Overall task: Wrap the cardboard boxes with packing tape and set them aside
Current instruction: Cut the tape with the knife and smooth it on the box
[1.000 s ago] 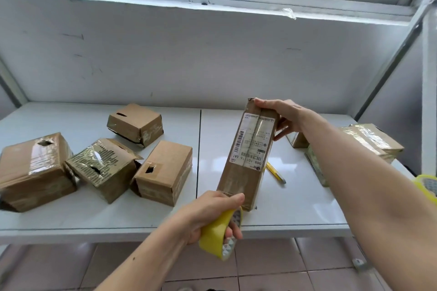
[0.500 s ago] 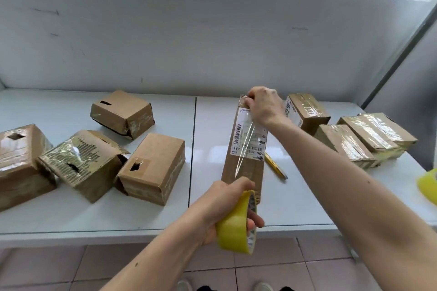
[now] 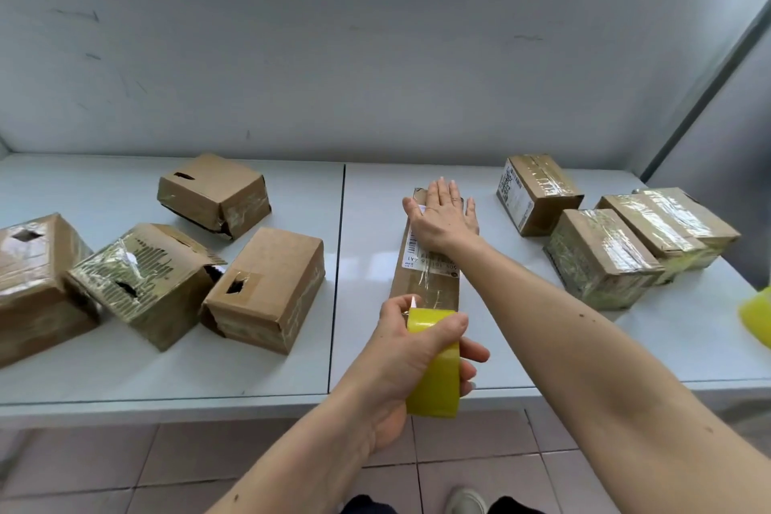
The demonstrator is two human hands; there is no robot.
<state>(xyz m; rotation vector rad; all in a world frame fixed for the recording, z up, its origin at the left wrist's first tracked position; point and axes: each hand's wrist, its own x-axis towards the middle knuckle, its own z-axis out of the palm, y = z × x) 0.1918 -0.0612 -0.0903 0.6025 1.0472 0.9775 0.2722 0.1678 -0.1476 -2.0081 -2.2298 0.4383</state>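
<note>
A long narrow cardboard box [image 3: 425, 280] with a white barcode label lies flat on the white table [image 3: 292, 371], its length running away from me. My right hand [image 3: 444, 217] presses flat on its far half, fingers straight. My left hand [image 3: 411, 351] grips a yellow roll of packing tape [image 3: 434, 371] at the box's near end; a strip of clear tape runs from the roll up along the box top.
Several cardboard boxes, some torn, sit on the left [image 3: 263, 288]. Several taped boxes [image 3: 600, 259] stand in a group at the right. Another yellow tape roll [image 3: 757, 317] shows at the right edge. A grey wall backs the table; tiled floor lies below.
The long box went from standing tilted to lying flat. My right hand moved from gripping its top end to pressing flat on it. The left hand kept the tape roll at the near end.
</note>
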